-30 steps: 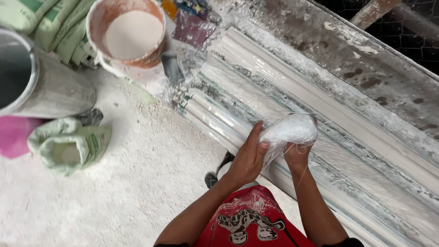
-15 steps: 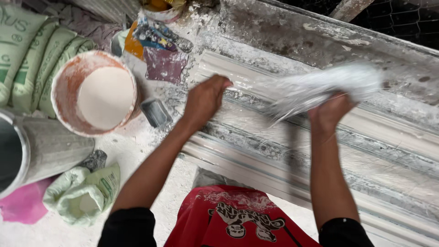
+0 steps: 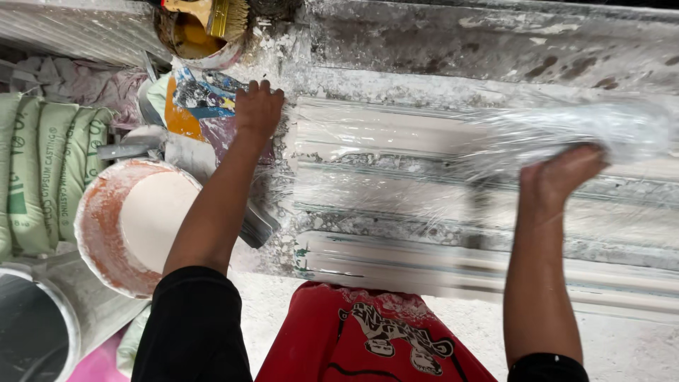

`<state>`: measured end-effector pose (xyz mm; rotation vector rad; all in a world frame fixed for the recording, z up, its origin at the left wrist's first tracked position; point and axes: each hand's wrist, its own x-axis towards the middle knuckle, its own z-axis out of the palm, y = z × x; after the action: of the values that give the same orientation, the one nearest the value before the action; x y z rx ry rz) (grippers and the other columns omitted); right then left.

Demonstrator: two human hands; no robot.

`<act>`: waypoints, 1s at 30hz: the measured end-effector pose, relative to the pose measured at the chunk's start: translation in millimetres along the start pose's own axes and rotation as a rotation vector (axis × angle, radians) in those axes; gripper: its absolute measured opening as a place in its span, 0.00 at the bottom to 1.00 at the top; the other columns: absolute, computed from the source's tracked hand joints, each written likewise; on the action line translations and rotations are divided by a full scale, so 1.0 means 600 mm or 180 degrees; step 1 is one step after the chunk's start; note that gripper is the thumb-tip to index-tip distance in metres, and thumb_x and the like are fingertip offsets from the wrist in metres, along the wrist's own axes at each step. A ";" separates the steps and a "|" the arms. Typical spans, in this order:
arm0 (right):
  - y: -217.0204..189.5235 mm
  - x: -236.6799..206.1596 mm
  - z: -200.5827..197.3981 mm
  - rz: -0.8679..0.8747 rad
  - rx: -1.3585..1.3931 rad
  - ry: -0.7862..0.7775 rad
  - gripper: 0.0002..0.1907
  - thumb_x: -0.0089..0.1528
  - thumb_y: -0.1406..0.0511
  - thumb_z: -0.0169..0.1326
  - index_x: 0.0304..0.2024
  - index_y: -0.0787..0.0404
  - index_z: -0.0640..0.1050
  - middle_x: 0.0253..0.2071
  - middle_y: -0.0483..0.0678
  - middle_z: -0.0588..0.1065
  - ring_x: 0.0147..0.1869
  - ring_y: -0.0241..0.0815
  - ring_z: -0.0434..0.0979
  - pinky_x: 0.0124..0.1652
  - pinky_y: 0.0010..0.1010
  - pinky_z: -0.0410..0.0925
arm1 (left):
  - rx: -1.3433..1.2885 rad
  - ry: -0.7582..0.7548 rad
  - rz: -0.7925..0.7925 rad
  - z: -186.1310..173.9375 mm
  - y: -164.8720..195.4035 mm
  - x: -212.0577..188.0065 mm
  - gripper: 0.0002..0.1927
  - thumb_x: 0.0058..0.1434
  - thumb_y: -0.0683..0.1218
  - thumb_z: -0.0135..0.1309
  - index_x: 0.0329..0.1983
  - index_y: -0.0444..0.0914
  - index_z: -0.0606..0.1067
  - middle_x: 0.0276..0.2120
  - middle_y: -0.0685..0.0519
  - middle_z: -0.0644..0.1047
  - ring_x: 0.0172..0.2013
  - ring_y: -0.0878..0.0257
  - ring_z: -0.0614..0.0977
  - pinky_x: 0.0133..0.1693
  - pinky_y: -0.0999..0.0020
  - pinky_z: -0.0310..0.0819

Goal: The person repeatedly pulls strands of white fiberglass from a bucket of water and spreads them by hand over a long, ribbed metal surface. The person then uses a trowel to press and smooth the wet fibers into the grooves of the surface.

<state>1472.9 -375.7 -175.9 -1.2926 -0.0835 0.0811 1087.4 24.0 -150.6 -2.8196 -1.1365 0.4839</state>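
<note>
— Stretching across the mould (image 3: 396,205), mid-frame, the film (image 3: 438,152) looks thin, limp, easily torn?

— Yes. Left hand (image 3: 258,107) pins its edge, fingers flat; right hand (image 3: 562,177) clutches the bunched end.

left hand (image 3: 259,107) pinning plastic film (image 3: 396,163), right hand (image 3: 562,177) gripping bunched film

An orange-stained bucket (image 3: 131,226) of white plaster sits beside stacked green sacks (image 3: 46,177). A brush (image 3: 216,18) rests in a small pot (image 3: 187,39) of yellow liquid; a grey metal drum (image 3: 35,332) stands lower left.
</note>
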 end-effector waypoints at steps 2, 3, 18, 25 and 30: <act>0.040 -0.055 0.041 0.0348 -0.0002 0.0087 0.21 0.75 0.54 0.35 0.62 0.61 0.64 0.73 0.59 0.52 0.79 0.53 0.43 0.77 0.51 0.39 | 0.0378 0.0839 0.0056 0.003 0.027 0.007 0.24 0.61 0.50 0.44 0.60 0.42 0.75 0.62 0.38 0.71 0.63 0.41 0.69 0.58 0.32 0.63; 0.060 -0.089 0.069 0.0506 -0.0009 0.0073 0.20 0.74 0.55 0.37 0.61 0.61 0.65 0.71 0.58 0.54 0.77 0.52 0.45 0.76 0.50 0.41 | 0.0550 0.1257 0.0080 -0.009 0.044 0.009 0.30 0.55 0.51 0.44 0.63 0.42 0.73 0.65 0.36 0.68 0.65 0.37 0.65 0.59 0.26 0.58; 0.004 0.003 0.119 -0.0018 0.1085 -0.0107 0.22 0.71 0.57 0.36 0.54 0.70 0.68 0.59 0.62 0.69 0.67 0.55 0.70 0.69 0.57 0.63 | -0.2040 0.1116 0.1382 -0.062 0.076 -0.099 0.14 0.77 0.47 0.40 0.41 0.34 0.73 0.30 0.40 0.81 0.23 0.50 0.81 0.23 0.53 0.74; -0.038 -0.012 0.069 -0.0079 0.0830 0.0072 0.40 0.72 0.50 0.42 0.76 0.62 0.42 0.81 0.61 0.37 0.85 0.61 0.36 0.81 0.60 0.44 | -0.0861 0.0575 0.1075 0.027 0.012 -0.056 0.12 0.72 0.45 0.41 0.45 0.34 0.73 0.30 0.39 0.82 0.31 0.46 0.85 0.34 0.50 0.77; 0.006 -0.060 0.069 0.0503 0.0324 0.0231 0.45 0.68 0.41 0.28 0.76 0.56 0.32 0.79 0.60 0.25 0.82 0.62 0.21 0.74 0.62 0.31 | 0.0067 0.0000 0.0335 0.034 0.005 -0.041 0.19 0.67 0.44 0.43 0.59 0.34 0.70 0.40 0.41 0.83 0.43 0.42 0.84 0.52 0.37 0.70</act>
<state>1432.7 -338.7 -168.7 -1.1975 0.0842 0.1717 1066.4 3.5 -164.0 -2.8720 -0.9807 0.5000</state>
